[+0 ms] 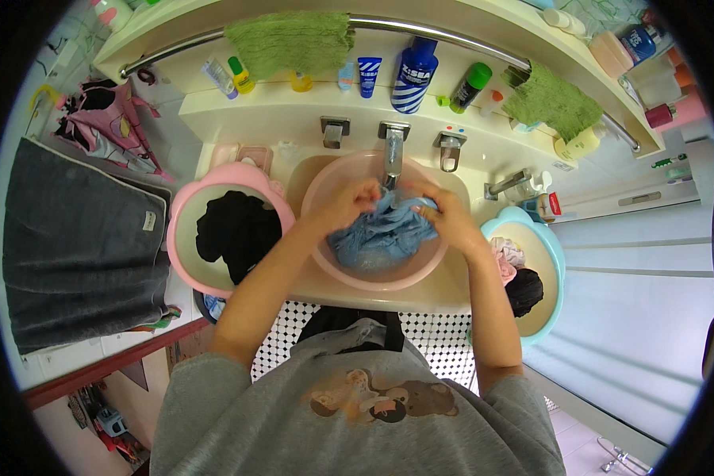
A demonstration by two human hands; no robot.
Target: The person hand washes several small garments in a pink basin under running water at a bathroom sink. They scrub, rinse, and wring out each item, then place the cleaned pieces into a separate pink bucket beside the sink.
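A wet blue cloth (381, 233) lies bunched in a pink plastic basin (388, 287), which sits in the sink under the tap (394, 152). Part of the cloth is lifted close below the spout, and cloudy water shows around its lower edge. My right hand (449, 215) grips the cloth's upper right side, thumb and fingers on the fabric. At the upper left of the cloth is my left hand (352, 205), its fingers curled and slightly blurred. Whether those fingers pinch the fabric is not clear.
Left of the sink stands a pink-rimmed basin (177, 262) with black clothing (238, 229). A blue-rimmed basin (556, 285) at the right holds pink and black fabric. Bottles, including a large blue one (415, 77), line the ledge behind the tap, below green towels (288, 44) on a rail.
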